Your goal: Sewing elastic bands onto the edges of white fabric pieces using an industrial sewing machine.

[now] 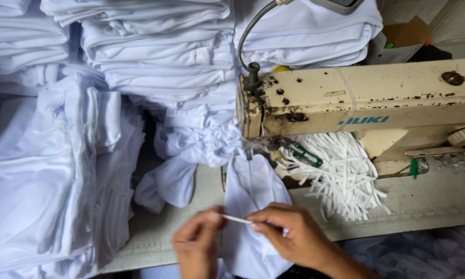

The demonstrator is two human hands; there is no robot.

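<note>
My left hand (197,243) and my right hand (290,232) pinch the two ends of a short white strip (236,219) between thumb and fingers, stretched level just above a piece of white cloth (250,191). That cloth runs from under the needle area of a worn cream sewing machine (361,101) down to the table's near edge, passing beneath both hands. A heap of cut white strips (346,173) lies under the machine's arm, right of the cloth.
Tall stacks of folded white garments (155,51) fill the back and left. Looser white fabric (46,170) hangs at the left. A green clip (307,154) sits by the needle. The grey table top (429,199) extends right. A cardboard box (405,36) stands behind the machine.
</note>
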